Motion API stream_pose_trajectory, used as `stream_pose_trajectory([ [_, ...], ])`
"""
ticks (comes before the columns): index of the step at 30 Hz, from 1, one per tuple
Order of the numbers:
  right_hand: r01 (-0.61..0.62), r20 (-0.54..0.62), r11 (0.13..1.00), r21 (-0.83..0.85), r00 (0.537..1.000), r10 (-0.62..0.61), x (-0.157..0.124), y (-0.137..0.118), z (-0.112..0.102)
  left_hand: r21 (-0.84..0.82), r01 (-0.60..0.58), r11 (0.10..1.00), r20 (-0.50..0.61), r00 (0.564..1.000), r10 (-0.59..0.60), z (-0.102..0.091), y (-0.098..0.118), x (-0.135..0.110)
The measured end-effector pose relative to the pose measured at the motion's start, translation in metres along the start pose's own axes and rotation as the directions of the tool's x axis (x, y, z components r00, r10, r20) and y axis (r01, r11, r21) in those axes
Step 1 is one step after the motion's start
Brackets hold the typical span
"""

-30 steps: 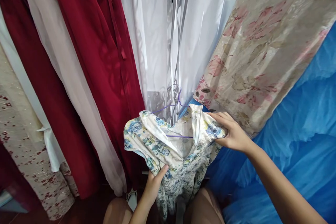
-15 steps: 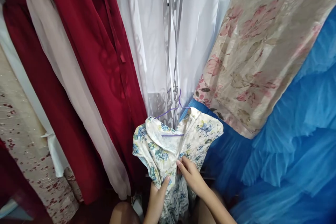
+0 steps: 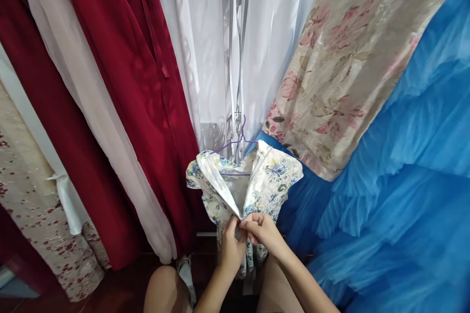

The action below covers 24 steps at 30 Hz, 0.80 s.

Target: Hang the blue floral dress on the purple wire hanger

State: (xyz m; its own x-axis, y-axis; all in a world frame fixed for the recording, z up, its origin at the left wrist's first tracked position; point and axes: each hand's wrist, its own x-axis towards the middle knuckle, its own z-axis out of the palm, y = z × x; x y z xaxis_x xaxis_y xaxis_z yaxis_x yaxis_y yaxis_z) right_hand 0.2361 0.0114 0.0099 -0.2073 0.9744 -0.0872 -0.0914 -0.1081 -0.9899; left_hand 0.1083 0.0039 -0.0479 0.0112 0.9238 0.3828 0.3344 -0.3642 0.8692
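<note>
Across came the left hand [image 3: 233,244], in from the side of the cloth it had gripped half a second earlier, to join the right hand [image 3: 262,232] at the foot of the neckline! Thumb and fingers of each were pinched together on the fabric, side by side, though whether the two sets of fingertips touched, you couldn't tell. What they had clamped was a V-necked floral garment [image 3: 270,181], white with blue blooms, hanging right in front of the person and fanning up from the hands to shoulders at 11 and 1 o'clock. Straight up at 12, a thin purple hanger [image 3: 237,174] ran inside those shoulders, hook pointing upward. Beyond it, at 1, hung a beige drape with pink flowers [image 3: 330,73], partly in front of a tiered blue tulle skirt [image 3: 389,215] billowing out at 3. Round at 9 was a beige gown dotted with red flowers [image 3: 40,234]; at 10, a pale pink length of cloth [image 3: 95,107]; towards 11, a long dark red garment [image 3: 128,83]. Farther back, white cloth [image 3: 211,58] filled 12 o'clock.
</note>
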Motion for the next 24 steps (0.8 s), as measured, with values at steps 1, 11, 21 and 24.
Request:
stream_pose_trajectory([
  [1, 0.008, -0.028, 1.000, 0.009, 1.000, -0.008, 0.002, -0.008, -0.003, 0.036, -0.035, 0.999, 0.046, 0.998, 0.033, 0.002, 0.002, 0.004],
  [11, 0.197, -0.171, 0.933, 0.301, 0.974, -0.150, 0.094, -0.135, -0.022, 0.473, -0.325, 0.819, 0.512, 0.858, 0.045, -0.012, 0.011, 0.002],
  [21, 0.155, -0.092, 0.959, 0.238, 0.986, -0.137, 0.095, -0.131, -0.019, -0.148, -0.127, 0.981, 0.528, 0.828, 0.187, 0.003, 0.159, -0.021],
  [24, 0.143, -0.078, 0.976, 0.165, 0.988, -0.131, 0.087, -0.127, -0.023, -0.280, 0.117, 0.953, 0.710, 0.694, 0.124, 0.035, 0.187, -0.063],
])
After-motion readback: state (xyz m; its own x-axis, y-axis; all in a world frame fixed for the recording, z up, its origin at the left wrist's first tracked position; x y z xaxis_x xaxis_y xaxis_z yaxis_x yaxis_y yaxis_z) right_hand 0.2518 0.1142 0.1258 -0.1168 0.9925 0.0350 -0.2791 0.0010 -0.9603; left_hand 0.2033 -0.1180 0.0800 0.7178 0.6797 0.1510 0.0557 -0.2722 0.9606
